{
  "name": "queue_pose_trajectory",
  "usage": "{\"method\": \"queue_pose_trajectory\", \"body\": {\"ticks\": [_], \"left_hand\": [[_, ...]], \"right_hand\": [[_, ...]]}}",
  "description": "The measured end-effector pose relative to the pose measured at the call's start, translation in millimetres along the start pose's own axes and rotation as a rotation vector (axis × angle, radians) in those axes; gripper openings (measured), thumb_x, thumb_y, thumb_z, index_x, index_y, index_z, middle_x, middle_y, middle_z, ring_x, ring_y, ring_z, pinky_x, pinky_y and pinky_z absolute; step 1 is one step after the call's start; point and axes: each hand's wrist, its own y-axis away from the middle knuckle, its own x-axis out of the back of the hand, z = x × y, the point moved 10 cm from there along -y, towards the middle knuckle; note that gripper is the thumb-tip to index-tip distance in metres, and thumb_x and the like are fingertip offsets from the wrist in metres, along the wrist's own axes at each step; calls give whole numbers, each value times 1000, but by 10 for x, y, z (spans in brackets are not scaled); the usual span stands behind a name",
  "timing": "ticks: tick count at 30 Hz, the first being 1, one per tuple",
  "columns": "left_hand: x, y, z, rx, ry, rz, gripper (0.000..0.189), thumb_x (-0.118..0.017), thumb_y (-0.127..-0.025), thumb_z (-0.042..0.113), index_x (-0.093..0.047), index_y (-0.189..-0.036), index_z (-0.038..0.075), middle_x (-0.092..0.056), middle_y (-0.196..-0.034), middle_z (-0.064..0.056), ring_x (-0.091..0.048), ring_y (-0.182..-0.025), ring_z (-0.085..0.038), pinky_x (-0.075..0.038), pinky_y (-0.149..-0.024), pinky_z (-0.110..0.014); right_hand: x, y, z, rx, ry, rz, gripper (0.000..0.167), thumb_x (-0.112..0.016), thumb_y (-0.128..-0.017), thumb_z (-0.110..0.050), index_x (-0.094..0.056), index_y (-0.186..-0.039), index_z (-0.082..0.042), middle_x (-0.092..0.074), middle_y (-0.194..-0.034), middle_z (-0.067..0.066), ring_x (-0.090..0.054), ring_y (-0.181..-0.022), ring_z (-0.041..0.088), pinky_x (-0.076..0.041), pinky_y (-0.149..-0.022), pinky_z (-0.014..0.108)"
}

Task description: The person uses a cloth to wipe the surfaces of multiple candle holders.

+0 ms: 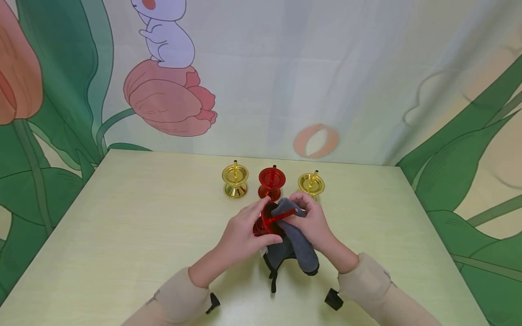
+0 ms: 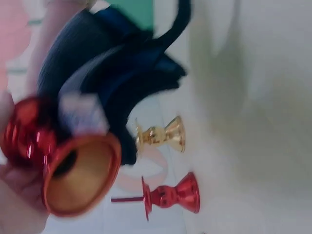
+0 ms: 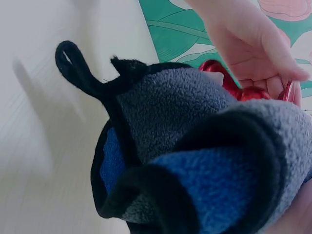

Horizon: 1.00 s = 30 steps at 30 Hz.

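A shiny red candle holder (image 1: 258, 227) with a thin spike is tilted in my left hand (image 1: 244, 228), whose fingers and thumb curl round it. Its hollow golden underside (image 2: 80, 183) faces the left wrist camera. My right hand (image 1: 311, 222) grips a grey and blue cloth (image 3: 180, 107) with black edging and presses it against the dish by the spike. The cloth hangs down below both hands, its black loop (image 3: 73, 68) dangling. Part of the dish is hidden behind the cloth.
Beyond my hands a gold candle holder (image 1: 235, 181), a red one (image 1: 272, 181) and another gold one (image 1: 311, 183) stand upright in a row on the pale table (image 1: 142, 226). A printed curtain (image 1: 261, 90) hangs behind the table's far edge.
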Motion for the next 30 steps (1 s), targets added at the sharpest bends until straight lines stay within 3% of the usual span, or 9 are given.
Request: {"method": "queue_pose_trajectory", "body": {"ticks": [3, 6, 9, 14, 19, 23, 25, 28, 30], "left_hand": [[-67, -42, -122, 94, 152, -152, 78, -71, -70, 39, -35, -136, 17, -51, -127, 1, -56, -98, -17, -51, -72, -26], [-107, -65, -193, 151, 243, -224, 80, -71, -70, 37, -33, -137, 20, -48, -131, 3, -49, -115, -18, -52, -75, -26], [-66, -80, -187, 152, 220, -164, 80, -72, -67, 40, -36, -135, 20, -47, -132, 1, -45, -120, -17, -52, -75, -24], [10, -64, -178, 174, 231, -32, 68, -75, -65, 37, -49, -126, 21, -53, -126, 2, -60, -99, -15, -52, -67, -20], [-20, -67, -231, 190, 317, -94, 61, -73, -68, 34, -52, -124, 20, -55, -124, 2, -58, -105, -18, -52, -78, -30], [-66, -79, -283, 199, 411, -181, 55, -69, -74, 31, -51, -124, 18, -54, -124, 0, -48, -118, -21, -39, -95, -46], [-60, -81, -301, 212, 424, -174, 55, -68, -75, 31, -50, -126, 17, -53, -126, -1, -46, -120, -21, -36, -98, -49], [-6, -67, -310, 231, 392, -80, 56, -68, -75, 33, -50, -126, 19, -53, -126, -1, -52, -114, -17, -46, -89, -39], [56, -53, -237, 179, 307, 4, 54, -66, -76, 32, -50, -126, 18, -54, -125, -3, -59, -104, -15, -51, -79, -29]], "right_hand": [[-22, 17, -3, 11, 4, -38, 31, -65, -75, -2, -51, -102, -3, -58, -97, 13, -53, -91, 17, -39, -84, 34], [-38, 23, -5, 21, 5, -61, 31, -65, -75, -3, -51, -103, -3, -58, -99, 14, -54, -92, 17, -40, -84, 35], [-12, 16, 17, 2, -4, -36, 30, -64, -76, -3, -51, -102, -3, -58, -99, 14, -54, -91, 17, -41, -82, 34], [30, 8, 33, -20, -28, 5, 31, -63, -76, 0, -49, -103, -1, -56, -98, 15, -52, -89, 18, -40, -81, 32], [-4, 25, 19, -2, -38, -27, 31, -64, -75, 2, -50, -102, 1, -57, -97, 16, -54, -88, 15, -41, -81, 33], [-72, 43, -11, 33, -47, -90, 31, -63, -75, 3, -50, -103, 2, -57, -98, 18, -55, -88, 12, -43, -81, 35], [-72, 40, -15, 34, -46, -89, 31, -63, -75, 2, -50, -103, 1, -57, -99, 18, -56, -88, 11, -44, -81, 35], [-27, 20, 7, 6, -35, -43, 30, -64, -75, -1, -51, -102, -1, -58, -97, 14, -55, -88, 14, -43, -80, 33], [7, 0, 31, -23, -33, -2, 30, -64, -75, -2, -51, -102, -2, -58, -96, 12, -54, -86, 16, -43, -78, 32]]}}
